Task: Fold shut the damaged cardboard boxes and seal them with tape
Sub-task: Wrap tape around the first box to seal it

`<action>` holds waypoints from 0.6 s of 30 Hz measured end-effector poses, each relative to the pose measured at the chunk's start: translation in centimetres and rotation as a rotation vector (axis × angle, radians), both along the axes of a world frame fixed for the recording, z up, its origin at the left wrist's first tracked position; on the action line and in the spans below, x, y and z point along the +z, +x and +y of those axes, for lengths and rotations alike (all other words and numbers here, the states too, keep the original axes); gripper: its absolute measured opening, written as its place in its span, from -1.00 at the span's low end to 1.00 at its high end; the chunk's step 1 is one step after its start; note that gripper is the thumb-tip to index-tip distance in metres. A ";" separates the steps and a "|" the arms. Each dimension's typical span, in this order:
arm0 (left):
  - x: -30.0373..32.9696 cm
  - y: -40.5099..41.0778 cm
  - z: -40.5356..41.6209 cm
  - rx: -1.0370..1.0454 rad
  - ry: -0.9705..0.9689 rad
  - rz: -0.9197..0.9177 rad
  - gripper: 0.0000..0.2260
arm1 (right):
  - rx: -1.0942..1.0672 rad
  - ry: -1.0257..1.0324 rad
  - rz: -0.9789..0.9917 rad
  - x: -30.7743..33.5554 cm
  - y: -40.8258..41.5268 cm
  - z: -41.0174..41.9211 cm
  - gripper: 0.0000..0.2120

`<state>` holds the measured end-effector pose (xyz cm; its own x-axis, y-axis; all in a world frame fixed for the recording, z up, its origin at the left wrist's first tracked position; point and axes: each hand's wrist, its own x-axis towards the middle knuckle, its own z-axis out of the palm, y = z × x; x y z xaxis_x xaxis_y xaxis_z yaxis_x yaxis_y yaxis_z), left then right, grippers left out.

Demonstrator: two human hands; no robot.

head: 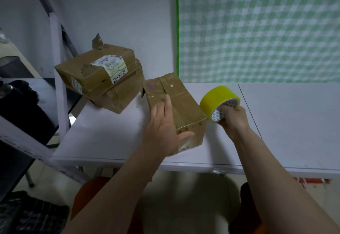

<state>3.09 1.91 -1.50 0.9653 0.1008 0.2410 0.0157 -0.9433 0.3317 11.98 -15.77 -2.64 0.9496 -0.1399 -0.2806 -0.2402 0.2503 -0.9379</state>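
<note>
Left hand: the left hand [162, 128] lies flat on the small cardboard box [181, 104], fingers straight along its top and left edge, thumb stretched across the near corner; it presses rather than grips.
Right hand: the right hand [233, 118] holds the yellow tape roll [218, 99], fingers curled into the roll's core from the near side; the roll stands on edge, tilted, its open face toward the camera.
Hands together: apart, with the near right corner of the small box between them.
Small box: under the left hand, on the white table [110, 132], flaps folded shut, brown tape strips along its top, small printed marks on the near face.
Tape roll: just right of the small box, very close to its right edge; contact cannot be told.
Table: white, running beneath and beyond both hands, with a thin dark seam line just right of the right hand.
Stacked boxes: beyond and left of the left hand, two larger battered boxes [103, 75] sit one upon the other; the upper one carries a white shipping label [113, 66] with blue handwriting and torn tape.
Far left: a grey metal shelf frame [57, 64] stands left of the stack.
Far right: a green-and-white checked cloth [257, 31] hangs beyond the right hand.
</note>
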 end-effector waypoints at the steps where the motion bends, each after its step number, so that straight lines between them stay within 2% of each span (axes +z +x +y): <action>1: 0.1 0.0 0.0 -0.006 0.002 0.007 0.11 | 0.005 0.020 0.024 -0.3 0.0 0.0 -0.83; 4: 0.0 -0.1 0.1 -0.009 -0.003 0.014 0.08 | 0.013 0.064 0.061 -0.9 0.2 0.1 -0.78; 8: -0.3 -0.2 0.4 -0.012 -0.043 0.012 0.04 | 0.017 0.074 0.085 -1.8 -0.5 0.6 -0.88; 11: -0.7 -0.6 1.1 -0.026 -0.104 -0.046 -0.04 | 0.160 0.070 0.173 -2.8 -1.8 1.3 -0.68; 13: -1.0 -1.0 1.6 -0.024 -0.164 -0.073 -0.06 | 0.300 0.061 0.197 -3.0 -2.7 2.0 -0.63; 15: -1.2 -1.3 2.0 -0.017 -0.213 -0.093 -0.07 | 0.388 0.072 0.209 -2.7 -3.5 2.8 -0.66; 18: -1.5 -1.6 2.3 -0.015 -0.301 -0.131 -0.08 | 0.384 0.074 0.168 -1.4 -4.3 3.8 -0.76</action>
<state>1.54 4.17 -3.03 0.9298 0.1728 0.3251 -0.0585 -0.8025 0.5937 7.68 -12.02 -4.02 0.8691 0.2418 -0.4315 -0.4769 0.1783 -0.8607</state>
